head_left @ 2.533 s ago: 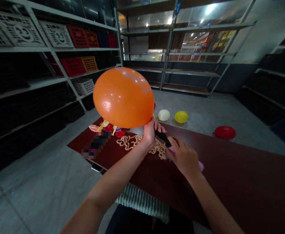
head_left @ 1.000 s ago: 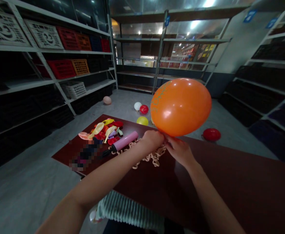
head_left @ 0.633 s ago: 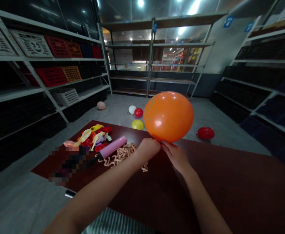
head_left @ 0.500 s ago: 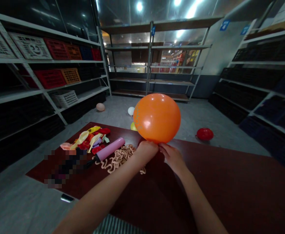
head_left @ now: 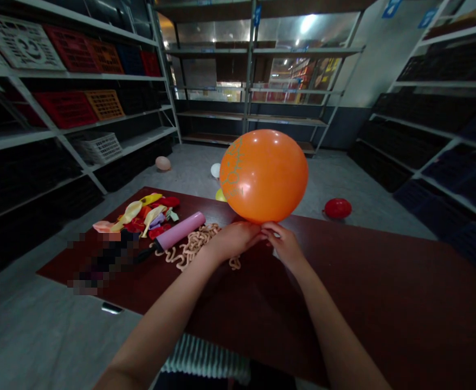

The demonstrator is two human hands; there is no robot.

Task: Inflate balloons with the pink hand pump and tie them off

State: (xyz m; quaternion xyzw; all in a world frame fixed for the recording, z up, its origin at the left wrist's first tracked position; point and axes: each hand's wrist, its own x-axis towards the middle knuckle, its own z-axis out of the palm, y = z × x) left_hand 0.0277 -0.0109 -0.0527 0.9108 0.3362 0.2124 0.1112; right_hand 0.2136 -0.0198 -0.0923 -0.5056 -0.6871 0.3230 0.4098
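A large inflated orange balloon [head_left: 266, 176] with a green print on its left side stands above the dark red table [head_left: 368, 281]. Under it, my left hand [head_left: 238, 238] is closed round the balloon's lower end. My right hand [head_left: 282, 244] meets it from the right, its fingers pinched at the same spot; the balloon's neck is hidden between them. Left of my hands lie a heap of tan twisted balloons [head_left: 199, 244] and a pink pump [head_left: 181, 230] with a black end. Beyond the pump is a pile of flat coloured balloons [head_left: 132, 211].
Something dark and pixelated [head_left: 103, 260] lies at the table's left. On the floor are a red balloon [head_left: 338, 208], a white one [head_left: 216, 170], a yellow one [head_left: 220, 195] and a peach one [head_left: 163, 163]. Shelves with crates [head_left: 73, 49] stand around.
The view has tilted down, so the shelves and table sit higher in the picture. The orange balloon has turned slightly, showing more of its green print. Both hands remain at its lower end.
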